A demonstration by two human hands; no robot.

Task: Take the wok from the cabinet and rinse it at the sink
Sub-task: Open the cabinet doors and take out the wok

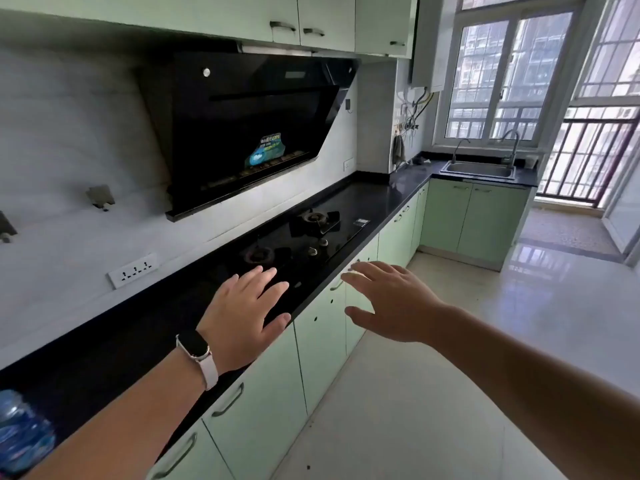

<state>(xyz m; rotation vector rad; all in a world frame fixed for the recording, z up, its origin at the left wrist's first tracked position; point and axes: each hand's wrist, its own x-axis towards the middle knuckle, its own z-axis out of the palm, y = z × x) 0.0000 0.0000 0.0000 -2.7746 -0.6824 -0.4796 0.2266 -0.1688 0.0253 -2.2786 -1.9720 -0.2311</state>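
Observation:
No wok shows anywhere; all the pale green lower cabinets (320, 344) below the black countertop have their doors closed. My left hand (244, 315), with a watch on the wrist, hovers over the counter's front edge, fingers spread and empty. My right hand (391, 301) is stretched out in front of the cabinet doors under the gas hob, fingers apart, holding nothing. The steel sink (479, 170) with two taps sits far off at the back right under the window.
A black gas hob (304, 237) is set in the black countertop (104, 344), under a black range hood (242, 133). A blue water bottle (20, 434) stands at the near left. Upper cabinets (325, 19) run along the top. White tiled floor (485, 341) stretches right.

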